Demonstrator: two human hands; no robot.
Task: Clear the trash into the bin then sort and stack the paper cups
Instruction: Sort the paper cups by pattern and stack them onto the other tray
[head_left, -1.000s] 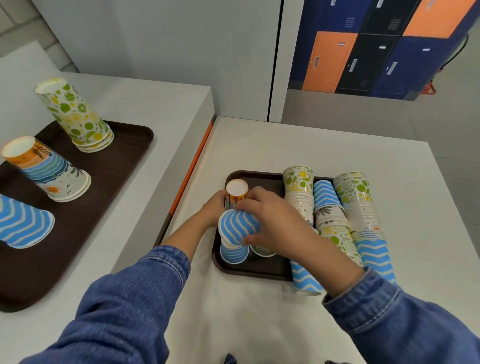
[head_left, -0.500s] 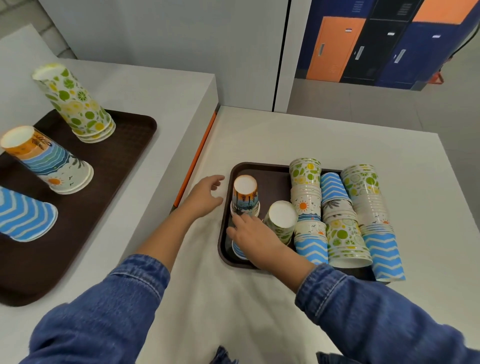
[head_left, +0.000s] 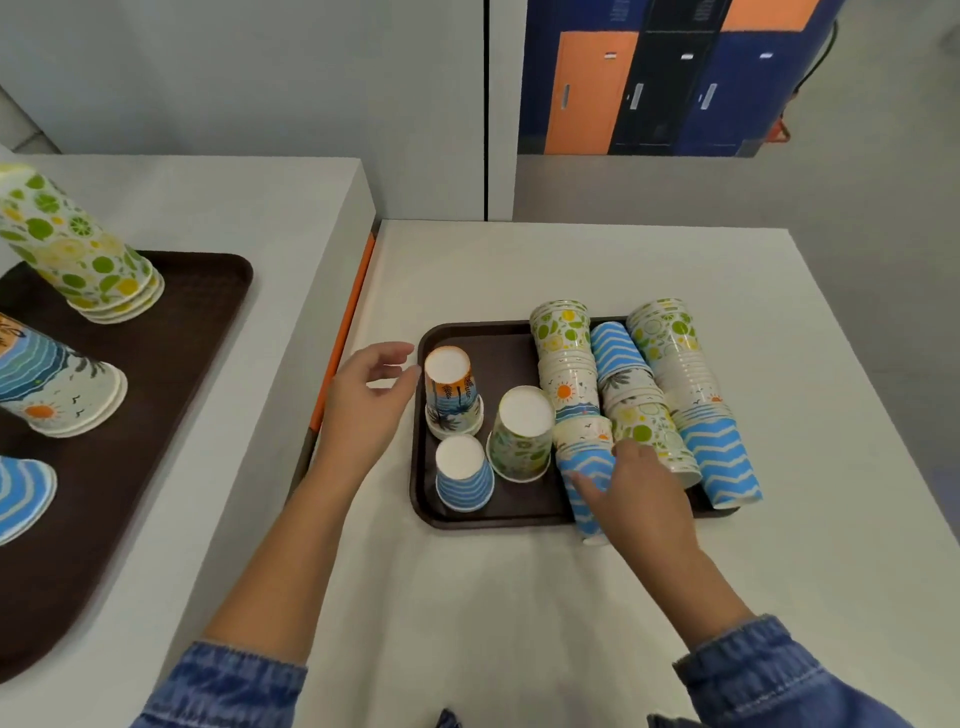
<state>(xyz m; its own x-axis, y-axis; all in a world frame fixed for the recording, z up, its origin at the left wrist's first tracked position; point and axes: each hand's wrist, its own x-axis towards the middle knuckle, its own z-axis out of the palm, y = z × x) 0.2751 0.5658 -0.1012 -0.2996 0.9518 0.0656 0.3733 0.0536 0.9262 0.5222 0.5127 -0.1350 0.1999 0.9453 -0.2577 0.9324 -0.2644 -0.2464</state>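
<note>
You look down at a white square table (head_left: 597, 270) with a matte top. To your left stands a second, higher white counter (head_left: 218, 208), and a thin orange strip (head_left: 345, 332) runs along the gap between them. Behind is a plain pale grey wall panel (head_left: 260, 73). Farther right, orange, black and blue metal lockers (head_left: 670, 93) stand on a grey floor (head_left: 831, 218).

White table (head_left: 597, 270) w/ brown tray (head_left: 498, 343); left counter (head_left: 218, 208) w/ 2nd tray (head_left: 171, 332).
</note>
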